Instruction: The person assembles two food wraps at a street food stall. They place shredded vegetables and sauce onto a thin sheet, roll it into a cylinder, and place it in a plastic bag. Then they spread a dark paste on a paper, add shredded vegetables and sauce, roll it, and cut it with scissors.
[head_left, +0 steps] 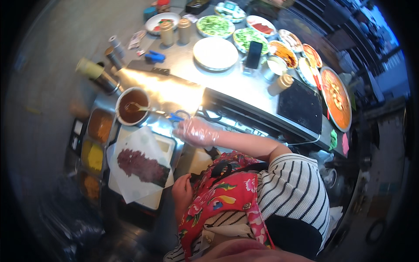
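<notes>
My right hand (pixel 197 132), in a clear plastic glove, reaches in from the right over the counter edge. Its fingers are curled together; whatever they may hold is hidden. Just beyond them lie blue-handled scissors (pixel 178 116). My left hand (pixel 182 191) is close to my red flowered apron, fingers drawn together, their contents not visible. Left of both hands, a white paper sheet (pixel 139 192) on a tray (pixel 153 201) carries a spread layer of dark purple rice (pixel 139 166). A dark sheet (pixel 162 177) shows at its lower right end.
A pot of brown sauce (pixel 132 105) with a ladle stands beyond the tray. Metal bins (pixel 92 156) of orange and yellow fillings line its left. Farther back are a white plate (pixel 215 53), bowls of shredded greens (pixel 215 26), squeeze bottles (pixel 166 34) and a phone (pixel 253 55).
</notes>
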`<action>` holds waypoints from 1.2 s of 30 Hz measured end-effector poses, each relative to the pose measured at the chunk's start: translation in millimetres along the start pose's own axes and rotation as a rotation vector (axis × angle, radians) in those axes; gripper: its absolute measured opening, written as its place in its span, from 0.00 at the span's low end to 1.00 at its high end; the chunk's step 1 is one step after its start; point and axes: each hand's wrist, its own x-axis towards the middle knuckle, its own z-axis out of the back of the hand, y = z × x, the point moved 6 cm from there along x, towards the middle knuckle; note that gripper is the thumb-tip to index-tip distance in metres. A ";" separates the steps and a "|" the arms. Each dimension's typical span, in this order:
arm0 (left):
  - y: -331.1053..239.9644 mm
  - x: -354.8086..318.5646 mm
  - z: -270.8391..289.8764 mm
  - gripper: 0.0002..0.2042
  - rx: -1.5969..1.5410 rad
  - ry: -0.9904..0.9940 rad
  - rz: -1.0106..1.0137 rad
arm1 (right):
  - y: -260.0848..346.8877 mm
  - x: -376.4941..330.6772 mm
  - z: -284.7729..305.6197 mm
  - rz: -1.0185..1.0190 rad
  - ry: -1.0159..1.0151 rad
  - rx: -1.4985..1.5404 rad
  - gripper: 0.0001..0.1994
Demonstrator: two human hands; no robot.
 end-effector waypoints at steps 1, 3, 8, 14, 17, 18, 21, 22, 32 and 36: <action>-1.6 8.4 -2.1 0.09 0.028 0.008 -0.025 | 0.2 -13.4 -4.3 -0.055 0.113 0.027 0.10; -18.0 26.0 -17.5 0.09 0.071 0.049 -0.059 | -10.5 -44.4 20.0 -0.069 0.111 0.150 0.10; -65.3 78.1 -76.4 0.09 0.192 0.131 -0.138 | -74.0 -116.5 119.5 -0.101 -0.094 0.119 0.11; -116.1 132.9 -174.6 0.09 0.234 0.282 -0.222 | -376.9 -319.0 353.5 -1.079 -0.600 -0.233 0.12; -131.9 141.7 -206.8 0.09 0.301 0.430 -0.290 | -476.2 -447.8 381.9 -1.754 -0.267 -0.554 0.19; -134.5 143.1 -211.6 0.09 0.329 0.442 -0.303 | -493.3 -477.4 373.5 -1.797 -0.183 -0.504 0.20; -121.8 143.2 -225.3 0.13 0.419 0.640 -0.103 | -522.0 -526.0 342.3 -1.828 0.186 -0.430 0.23; -133.0 142.2 -225.8 0.15 0.387 0.595 -0.264 | -524.5 -531.7 343.4 -1.829 0.055 -0.469 0.22; -141.1 136.0 -276.1 0.11 0.399 0.727 -0.467 | -392.5 -576.2 354.0 -1.452 -0.898 0.304 0.24; -140.8 137.9 -296.9 0.11 0.471 0.711 -0.544 | -324.1 -649.1 403.8 -1.449 -1.089 0.431 0.25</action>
